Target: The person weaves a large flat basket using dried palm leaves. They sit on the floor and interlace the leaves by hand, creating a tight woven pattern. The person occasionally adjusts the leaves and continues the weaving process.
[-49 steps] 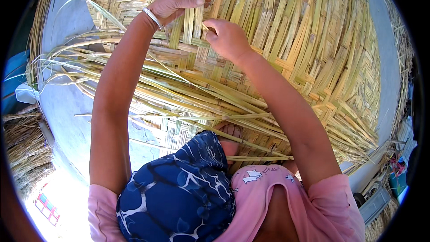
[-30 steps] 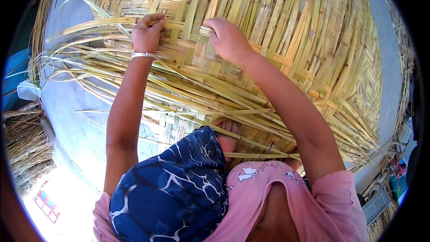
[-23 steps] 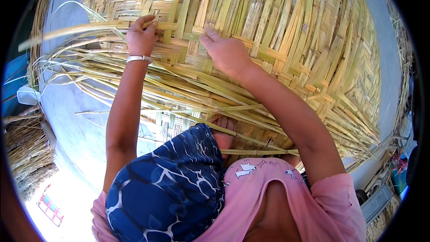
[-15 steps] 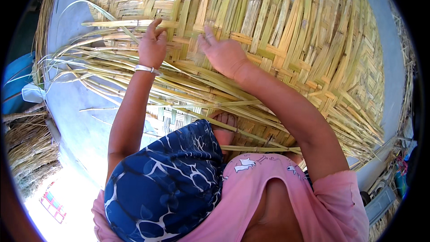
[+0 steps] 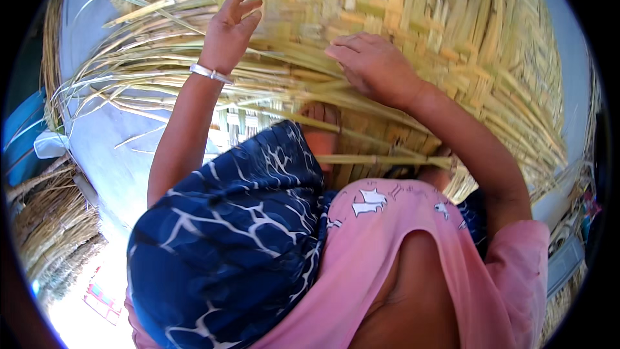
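A woven mat of yellow-green split cane strips (image 5: 445, 32) spreads under and beyond my hands. Above its left part, my left hand (image 5: 231, 32) has its fingers apart and nothing in them; a pale bangle (image 5: 211, 74) circles the wrist. My right hand (image 5: 378, 68) is lower and to the right, over the mat, with its fingers bent and pressed together. Whatever they may hold is hidden beneath them. Loose cane strips (image 5: 148, 68) fan out to the left beside my left forearm and run across below both hands. Some blur softens the strips around the right hand.
My bare foot (image 5: 320, 132) rests near the mat's lower part, beside my raised knee in blue patterned cloth (image 5: 219, 239). A single cane strip (image 5: 381, 159) crosses in front of it. Bundled dry stalks (image 5: 51, 226) and a blue object (image 5: 26, 136) stand at the left.
My right hand has moved right and slightly down, its fingers drawing together. The left hand has shifted up a little and its fingers have spread. The view has moved slightly over the mat.
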`<state>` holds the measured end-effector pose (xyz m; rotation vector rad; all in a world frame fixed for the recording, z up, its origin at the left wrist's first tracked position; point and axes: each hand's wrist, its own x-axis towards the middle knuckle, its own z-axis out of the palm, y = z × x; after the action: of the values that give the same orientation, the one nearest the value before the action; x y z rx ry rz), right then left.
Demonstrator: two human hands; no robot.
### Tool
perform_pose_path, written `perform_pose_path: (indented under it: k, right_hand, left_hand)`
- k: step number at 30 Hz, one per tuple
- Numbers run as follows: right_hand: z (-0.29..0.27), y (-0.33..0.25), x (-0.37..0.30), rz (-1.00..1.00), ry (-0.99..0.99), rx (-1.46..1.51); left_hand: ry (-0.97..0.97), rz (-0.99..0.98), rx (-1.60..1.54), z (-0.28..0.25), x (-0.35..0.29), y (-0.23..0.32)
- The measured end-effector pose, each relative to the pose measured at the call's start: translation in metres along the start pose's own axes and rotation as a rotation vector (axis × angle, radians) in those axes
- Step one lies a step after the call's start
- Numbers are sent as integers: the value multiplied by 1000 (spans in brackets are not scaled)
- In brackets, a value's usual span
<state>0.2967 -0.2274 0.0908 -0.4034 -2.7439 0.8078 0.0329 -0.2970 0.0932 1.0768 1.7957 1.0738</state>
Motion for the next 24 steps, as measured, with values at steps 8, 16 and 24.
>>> perform_pose_path:
  k: [8, 16, 24]
  right_hand:
    - [-1, -54, -94, -36, -239, 51]
    - [34, -71, -124, 197, -284, -36]
    - [17, -55, -137, 487, -214, 302]
  left_hand:
    - [-416, 359, 749, 11, -124, 5]
    - [-541, 363, 991, 24, -158, -16]
    - [-567, 125, 592, 21, -137, -14]
